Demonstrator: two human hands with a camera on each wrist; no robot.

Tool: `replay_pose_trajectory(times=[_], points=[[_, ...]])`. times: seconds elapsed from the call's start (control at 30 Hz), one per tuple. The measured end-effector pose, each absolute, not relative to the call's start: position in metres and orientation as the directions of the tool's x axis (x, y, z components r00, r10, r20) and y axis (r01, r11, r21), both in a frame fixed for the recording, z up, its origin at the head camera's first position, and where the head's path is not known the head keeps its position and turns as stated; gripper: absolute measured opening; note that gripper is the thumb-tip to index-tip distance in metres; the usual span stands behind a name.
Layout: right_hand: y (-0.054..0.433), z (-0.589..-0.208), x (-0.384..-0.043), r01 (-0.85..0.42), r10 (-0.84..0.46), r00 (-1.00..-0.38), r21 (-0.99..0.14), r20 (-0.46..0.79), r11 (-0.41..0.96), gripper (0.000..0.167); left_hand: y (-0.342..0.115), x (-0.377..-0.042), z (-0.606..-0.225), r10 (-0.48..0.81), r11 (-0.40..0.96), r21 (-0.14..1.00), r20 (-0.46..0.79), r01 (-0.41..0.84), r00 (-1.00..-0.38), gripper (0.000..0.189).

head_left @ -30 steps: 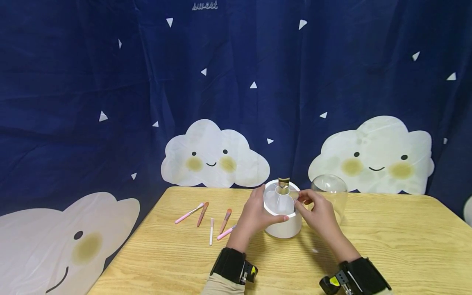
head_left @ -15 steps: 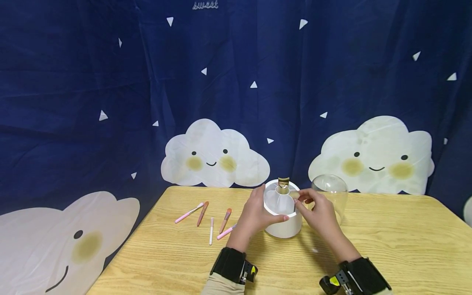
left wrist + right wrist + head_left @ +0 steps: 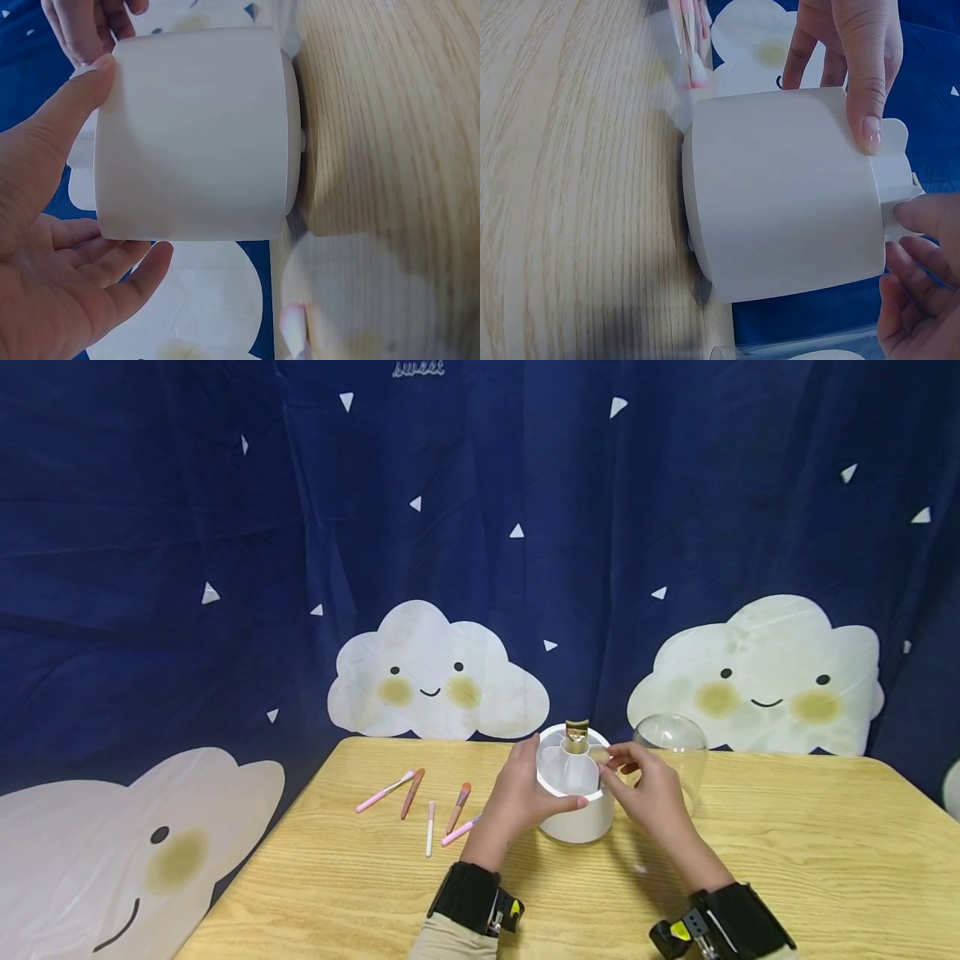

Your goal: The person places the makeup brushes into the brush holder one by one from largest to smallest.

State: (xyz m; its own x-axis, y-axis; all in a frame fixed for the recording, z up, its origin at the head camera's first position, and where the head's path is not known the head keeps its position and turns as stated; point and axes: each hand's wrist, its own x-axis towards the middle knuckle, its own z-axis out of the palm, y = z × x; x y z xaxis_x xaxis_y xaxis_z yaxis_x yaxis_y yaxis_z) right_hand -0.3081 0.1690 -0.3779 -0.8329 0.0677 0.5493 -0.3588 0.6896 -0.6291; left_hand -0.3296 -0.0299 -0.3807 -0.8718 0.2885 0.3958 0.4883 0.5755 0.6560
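Note:
A white round makeup brush holder (image 3: pixel 576 823) stands upright on the table. Inside it sits a pale divider insert (image 3: pixel 579 774) with petal-shaped compartments and a gold piece (image 3: pixel 576 733) rising from its middle. My left hand (image 3: pixel 519 795) grips the holder from the left, thumb over the near rim and fingers round the far side. With thumb and fingers, my right hand (image 3: pixel 647 787) pinches the insert's wall at the right rim. In the right wrist view the insert's scalloped edge (image 3: pixel 892 154) sticks out past the holder's rim.
A clear dome cover (image 3: pixel 692 762) stands behind my right hand. Several makeup brushes lie to the left: a pink one (image 3: pixel 384 793), a brown one (image 3: pixel 412 794), a white one (image 3: pixel 431 832), and another pink one (image 3: pixel 459 833) partly behind my left wrist. A blue curtain (image 3: pixel 480 485) hangs behind the table.

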Motion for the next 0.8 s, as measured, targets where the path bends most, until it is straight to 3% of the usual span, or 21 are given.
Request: replay_pose_trajectory(times=[0.8], points=[[0.1699,-0.378,-0.3081,-0.356,0.057,-0.842,-0.634,0.536,0.686,0.025,-0.0253,-0.3298,-0.3832,0.25,0.562,0.669,0.424,0.487,-0.87,0.106]])
